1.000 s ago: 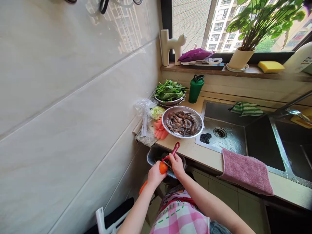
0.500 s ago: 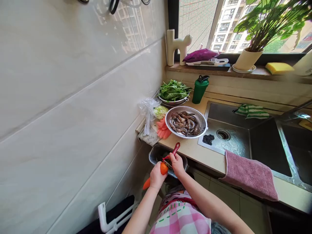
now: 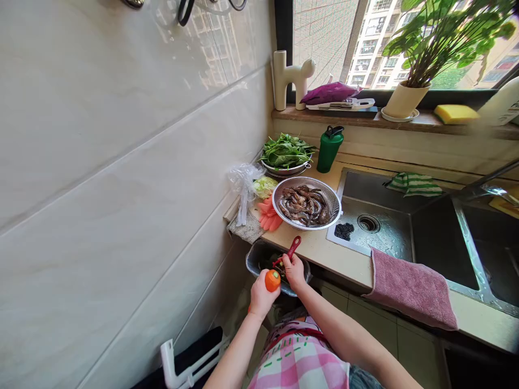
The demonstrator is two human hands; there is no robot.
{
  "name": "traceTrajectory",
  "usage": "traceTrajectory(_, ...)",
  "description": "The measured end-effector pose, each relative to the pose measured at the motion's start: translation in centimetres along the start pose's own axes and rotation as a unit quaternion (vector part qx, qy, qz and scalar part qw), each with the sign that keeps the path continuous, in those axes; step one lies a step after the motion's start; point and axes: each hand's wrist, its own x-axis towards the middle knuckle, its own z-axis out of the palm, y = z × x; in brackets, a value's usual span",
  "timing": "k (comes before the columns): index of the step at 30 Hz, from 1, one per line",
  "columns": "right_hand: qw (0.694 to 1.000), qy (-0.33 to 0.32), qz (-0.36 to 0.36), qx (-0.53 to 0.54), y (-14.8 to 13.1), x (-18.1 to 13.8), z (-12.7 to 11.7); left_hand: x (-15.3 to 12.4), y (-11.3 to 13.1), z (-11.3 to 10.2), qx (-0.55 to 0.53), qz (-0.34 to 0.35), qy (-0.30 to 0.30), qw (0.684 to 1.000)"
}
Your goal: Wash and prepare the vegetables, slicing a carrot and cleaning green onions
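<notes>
At the bin (image 3: 253, 263); left hand (image 3: 261, 295) curled round carrot (image 3: 273, 280); right hand (image 3: 294, 272) gripping red peeler (image 3: 294, 246); forearms (image 3: 332, 321) angled inward

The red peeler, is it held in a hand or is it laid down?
Held: the right hand grips the peeler, with its handle sticking out past the grip. Whether its blade touches the carrot, I cannot tell.

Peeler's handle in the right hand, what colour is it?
The peeler's handle is red, clearest in the head view.

Daylight from the window (image 3: 324, 46), reflections on tiled wall (image 3: 221, 54), shadowed floor (image 3: 371, 319), partly blurred bottle (image 3: 499, 105) at right
</notes>
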Motion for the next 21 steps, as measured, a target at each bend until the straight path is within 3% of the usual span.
traceTrajectory(3, 1.000, 0.010, 0.001, 0.008, -0.1, 0.3, -0.4, 0.1, 0.4, 0.1, -0.003, 0.007, -0.013, 1.000)
traceTrajectory(7, 0.999, -0.040, 0.007, 0.010, -0.2, 0.2, -0.2, 0.6, -0.1, 0.3, 0.066, -0.042, -0.045, 0.996)
traceTrajectory(15, 1.000, -0.024, 0.014, 0.001, 0.4, 0.2, -0.1, 0.7, -1.0, 0.3, 0.193, 0.048, -0.016, 0.980)
traceTrajectory(21, 1.000, -0.005, 0.015, 0.001, 0.1, 0.2, -0.3, 0.3, -1.4, 0.3, 0.120, 0.076, 0.033, 0.989)
